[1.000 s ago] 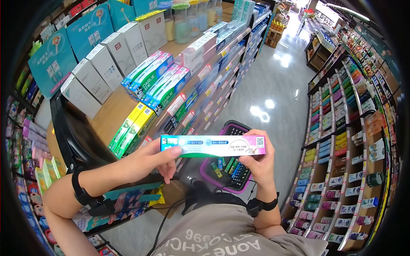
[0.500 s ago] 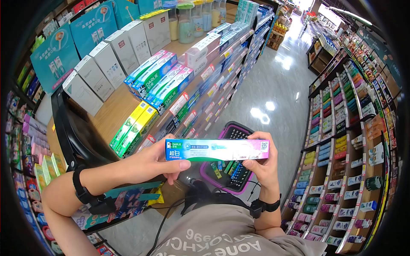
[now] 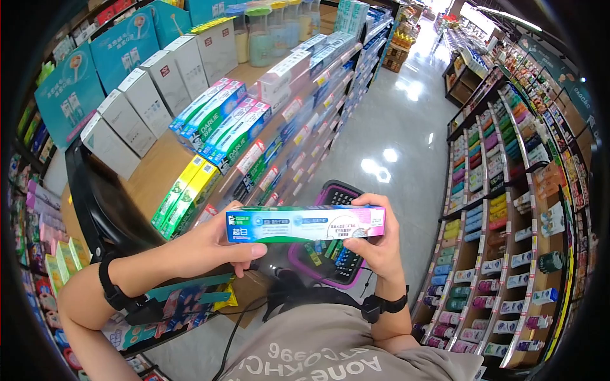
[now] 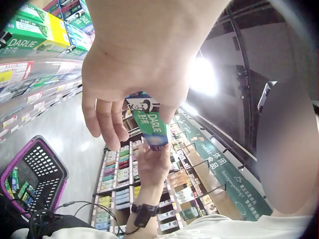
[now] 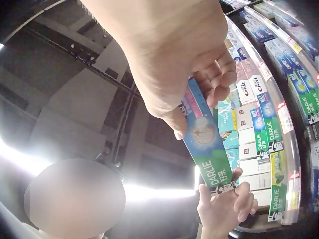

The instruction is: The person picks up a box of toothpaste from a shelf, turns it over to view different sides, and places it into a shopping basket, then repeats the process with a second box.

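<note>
A long Darlie toothpaste box [image 3: 305,223] in white, blue, green and pink is held level in front of the chest. My left hand [image 3: 232,244] pinches its left end, thumb along the lower edge. At the pink right end, my right hand [image 3: 376,244] grips it between thumb and fingers. The right wrist view shows the blue and green face of the toothpaste box [image 5: 204,137], with the left hand [image 5: 227,204] at the far end. From the left wrist, the toothpaste box [image 4: 149,119] appears end-on beneath the left hand [image 4: 134,74].
Below the box stands a black and purple basket [image 3: 293,263] holding several small packs. On the left shelf are Darlie boxes [image 3: 235,133], yellow-green boxes [image 3: 184,197] and white boxes [image 3: 130,114]. A shelf of bottles and packs [image 3: 502,267] runs along the right.
Both hands still hold the toothpaste box, which has turned slightly to bring more of its printed side and green edge into view. It now sits a little further left in the head view.
</note>
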Demonstrator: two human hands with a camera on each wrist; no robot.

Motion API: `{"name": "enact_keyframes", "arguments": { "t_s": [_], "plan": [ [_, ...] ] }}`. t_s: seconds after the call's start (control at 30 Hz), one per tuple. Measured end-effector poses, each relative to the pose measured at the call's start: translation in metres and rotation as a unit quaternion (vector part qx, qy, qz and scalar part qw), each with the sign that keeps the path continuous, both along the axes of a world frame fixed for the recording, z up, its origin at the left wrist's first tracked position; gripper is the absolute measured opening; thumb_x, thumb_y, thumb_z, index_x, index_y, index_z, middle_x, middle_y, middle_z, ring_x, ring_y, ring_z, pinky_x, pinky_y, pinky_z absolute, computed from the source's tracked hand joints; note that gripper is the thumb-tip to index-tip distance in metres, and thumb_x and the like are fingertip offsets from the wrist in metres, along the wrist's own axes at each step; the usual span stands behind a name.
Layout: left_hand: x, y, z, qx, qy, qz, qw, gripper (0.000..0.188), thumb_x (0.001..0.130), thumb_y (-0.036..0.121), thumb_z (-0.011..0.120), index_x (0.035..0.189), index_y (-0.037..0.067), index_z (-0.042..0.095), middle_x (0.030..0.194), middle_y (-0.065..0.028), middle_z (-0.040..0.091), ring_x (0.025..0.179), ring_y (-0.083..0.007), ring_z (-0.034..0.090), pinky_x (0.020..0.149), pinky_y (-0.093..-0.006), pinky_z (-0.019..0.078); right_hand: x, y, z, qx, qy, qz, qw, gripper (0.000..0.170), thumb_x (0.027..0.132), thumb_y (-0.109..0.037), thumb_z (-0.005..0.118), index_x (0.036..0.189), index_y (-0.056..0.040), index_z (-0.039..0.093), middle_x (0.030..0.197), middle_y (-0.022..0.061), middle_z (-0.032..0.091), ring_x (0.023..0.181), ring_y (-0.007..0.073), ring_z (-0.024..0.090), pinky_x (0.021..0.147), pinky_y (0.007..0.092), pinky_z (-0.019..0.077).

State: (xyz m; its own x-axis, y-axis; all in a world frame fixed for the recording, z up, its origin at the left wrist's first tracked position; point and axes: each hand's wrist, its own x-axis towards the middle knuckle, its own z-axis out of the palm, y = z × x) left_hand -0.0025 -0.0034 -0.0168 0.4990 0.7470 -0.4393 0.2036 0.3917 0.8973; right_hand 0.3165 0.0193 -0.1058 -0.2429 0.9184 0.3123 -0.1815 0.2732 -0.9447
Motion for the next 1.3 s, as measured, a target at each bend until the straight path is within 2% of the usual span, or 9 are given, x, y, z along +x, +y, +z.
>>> {"name": "enact_keyframes", "arguments": {
  "t_s": [0.33,0.43,0.73,1.3],
  "plan": [
    [-0.004,0.000,-0.004,0.001,-0.006,-0.006,1.000,0.054,0.100,0.027,0.077,0.135,0.002,0.044,0.104,-0.0060,0.064,0.086,-0.0115,0.066,0.073,-0.0291,0.0608,0.006,0.003,-0.006,0.078,-0.067,-0.023,0.994,0.069,0.072,-0.005,0.095,0.130,-0.0021,0.059,0.118,0.0065,0.061,0.112,0.0140,0.063,0.097,0.0301,0.0522],
    [-0.003,0.000,-0.004,0.000,0.004,-0.007,1.000,0.055,0.100,0.028,0.078,0.135,0.002,0.044,0.104,-0.0061,0.065,0.085,-0.0115,0.066,0.073,-0.0291,0.0604,0.007,0.002,-0.004,0.065,-0.069,-0.021,0.995,0.070,0.070,-0.006,0.097,0.130,-0.0020,0.060,0.119,0.0064,0.061,0.112,0.0148,0.064,0.097,0.0304,0.0521],
    [0.000,-0.001,-0.003,0.023,0.040,-0.012,0.999,0.061,0.096,0.029,0.083,0.135,0.001,0.044,0.110,-0.0077,0.068,0.083,-0.0112,0.069,0.074,-0.0279,0.0580,0.006,0.003,-0.005,0.127,-0.074,-0.048,0.988,0.076,0.066,-0.008,0.100,0.131,-0.0015,0.061,0.119,0.0080,0.062,0.110,0.0171,0.065,0.096,0.0316,0.0526],
    [-0.002,0.000,-0.003,0.033,0.051,-0.020,0.998,0.066,0.095,0.031,0.083,0.139,0.002,0.043,0.110,-0.0080,0.067,0.086,-0.0101,0.068,0.076,-0.0277,0.0576,0.007,0.004,-0.006,0.107,-0.075,-0.047,0.990,0.074,0.067,-0.010,0.099,0.130,-0.0022,0.062,0.116,0.0075,0.062,0.108,0.0170,0.065,0.095,0.0315,0.0518]
  ]
}}
